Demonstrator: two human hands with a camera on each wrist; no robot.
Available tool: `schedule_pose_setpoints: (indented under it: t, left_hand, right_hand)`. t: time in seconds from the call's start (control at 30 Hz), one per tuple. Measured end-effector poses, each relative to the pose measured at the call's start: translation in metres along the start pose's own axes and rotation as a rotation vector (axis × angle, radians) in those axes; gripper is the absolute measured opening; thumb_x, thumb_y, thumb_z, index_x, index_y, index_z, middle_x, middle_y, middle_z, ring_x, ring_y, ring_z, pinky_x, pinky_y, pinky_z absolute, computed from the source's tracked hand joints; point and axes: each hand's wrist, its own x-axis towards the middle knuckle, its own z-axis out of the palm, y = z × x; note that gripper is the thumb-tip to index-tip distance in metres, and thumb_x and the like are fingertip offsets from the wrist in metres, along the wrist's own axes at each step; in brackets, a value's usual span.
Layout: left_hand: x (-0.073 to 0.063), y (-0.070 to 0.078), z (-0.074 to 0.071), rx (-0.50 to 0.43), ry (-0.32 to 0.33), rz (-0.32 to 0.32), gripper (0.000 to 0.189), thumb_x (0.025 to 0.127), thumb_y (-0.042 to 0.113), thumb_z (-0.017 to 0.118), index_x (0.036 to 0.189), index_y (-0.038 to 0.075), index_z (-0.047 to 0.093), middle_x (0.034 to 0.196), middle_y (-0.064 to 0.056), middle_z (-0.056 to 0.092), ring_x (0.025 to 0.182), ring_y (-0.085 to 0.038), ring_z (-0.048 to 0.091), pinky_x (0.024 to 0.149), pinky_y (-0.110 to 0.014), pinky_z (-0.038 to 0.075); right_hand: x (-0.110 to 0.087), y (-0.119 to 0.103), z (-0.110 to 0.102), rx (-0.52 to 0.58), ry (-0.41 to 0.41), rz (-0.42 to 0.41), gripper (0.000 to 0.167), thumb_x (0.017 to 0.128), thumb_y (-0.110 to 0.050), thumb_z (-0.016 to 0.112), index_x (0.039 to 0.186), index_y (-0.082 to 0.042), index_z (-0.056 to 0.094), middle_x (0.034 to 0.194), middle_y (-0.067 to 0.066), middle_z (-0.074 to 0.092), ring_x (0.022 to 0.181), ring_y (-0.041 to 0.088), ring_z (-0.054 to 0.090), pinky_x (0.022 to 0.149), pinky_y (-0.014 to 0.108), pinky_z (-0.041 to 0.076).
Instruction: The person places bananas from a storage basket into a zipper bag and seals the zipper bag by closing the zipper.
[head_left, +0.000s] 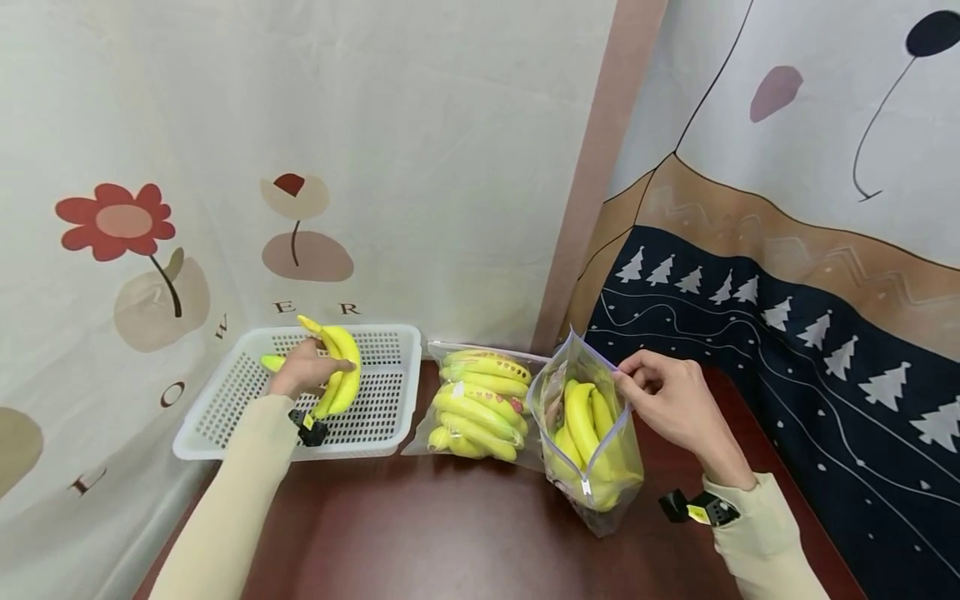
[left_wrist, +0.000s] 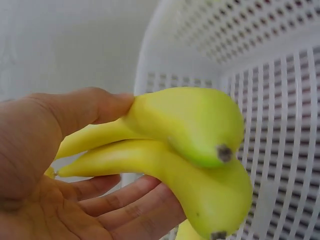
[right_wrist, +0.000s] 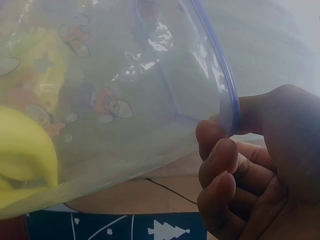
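Observation:
My left hand (head_left: 303, 367) grips a pair of yellow bananas (head_left: 345, 371) over the white basket (head_left: 416, 367). In the left wrist view the thumb lies on top of these bananas (left_wrist: 200, 125), the fingers underneath, their greenish, dark-tipped ends pointing away from the palm. Another banana's tip (head_left: 272, 362) shows beside the hand in the head view. With thumb and fingertips, my right hand (head_left: 671, 400) pinches the purple rim of a clear zip bag (head_left: 626, 467). The bag's mouth gapes, and several bananas (head_left: 581, 417) fill its lower part. Cartoon prints show on its side.
Between the basket and the gaping bag lies another clear zip bag (head_left: 435, 348) with several bananas (head_left: 480, 417) in it. The dark red table (head_left: 420, 533) extends in front. A printed curtain (head_left: 450, 167) hangs right behind, and a navy tree-patterned cloth (head_left: 795, 392) borders the right side.

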Motion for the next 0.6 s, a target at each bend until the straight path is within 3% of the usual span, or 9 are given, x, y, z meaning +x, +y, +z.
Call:
schedule_pose_setpoints:
  t: [0.23,0.6]
  left_hand:
    - [-0.01,0.017,0.015,-0.049,0.018,0.041,0.085,0.094,0.035,0.072,0.156,-0.002,0.028,0.147,-0.03,0.046,0.127,-0.044,0.058,0.091,-0.048,0.061]
    - [-0.024,0.04,0.043,-0.171,-0.013,0.126,0.079,0.093,0.034,0.075,0.154,0.003,0.034,0.13,-0.026,0.061,0.112,-0.033,0.066,0.083,-0.039,0.064]
  right_hand:
    - [0.001,0.002,0.001,-0.007,0.004,-0.008,0.005,0.094,-0.013,0.074,0.089,-0.013,0.073,0.062,-0.006,0.059,0.054,0.006,0.048,0.046,0.022,0.038]
    - [0.003,0.002,0.001,-0.003,0.0,-0.011,0.005,0.094,-0.013,0.074,0.089,-0.013,0.073,0.062,-0.005,0.06,0.053,0.006,0.049,0.046,0.022,0.039]
